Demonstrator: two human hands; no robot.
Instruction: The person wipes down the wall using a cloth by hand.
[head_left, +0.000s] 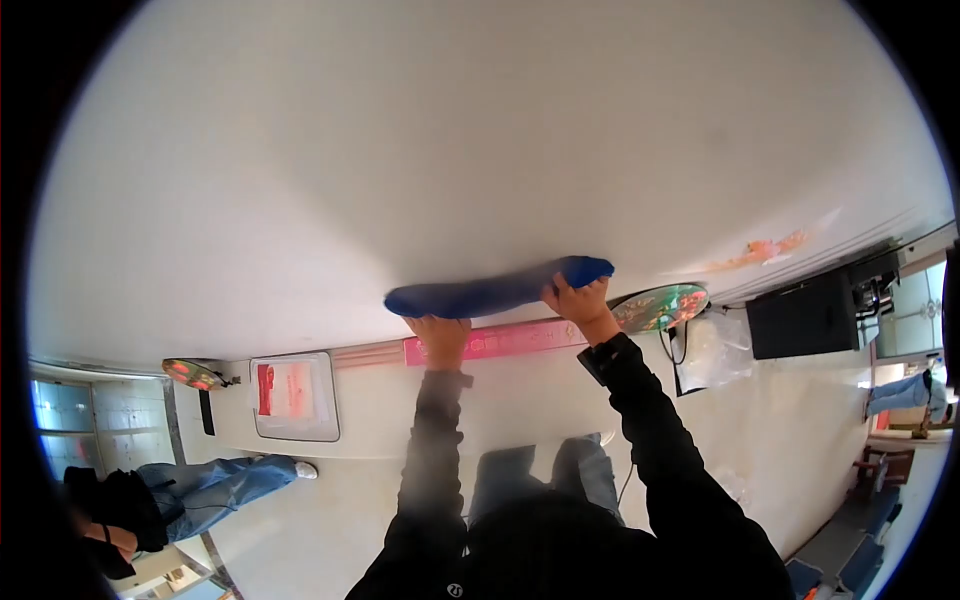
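A dark blue cloth (480, 298) stretches sideways between my two hands in front of a broad pale surface (480, 130). My left hand (440, 338) is closed on its left part from below, with most of the fingers hidden by the cloth. Near the other end, my right hand (582, 303) is closed on the cloth, knuckles showing. I cannot tell whether the cloth touches the pale surface. Just below it lies a long pink box (490, 342) with a printed pattern, partly behind my wrists.
To the left are a clear plastic container (325, 400) holding red-and-white packets and a round patterned fan (193, 374). Rightward lie another round patterned piece (680, 300), a clear plastic bag (718, 350) and a black box (800, 318). A person in jeans (215, 490) is at left.
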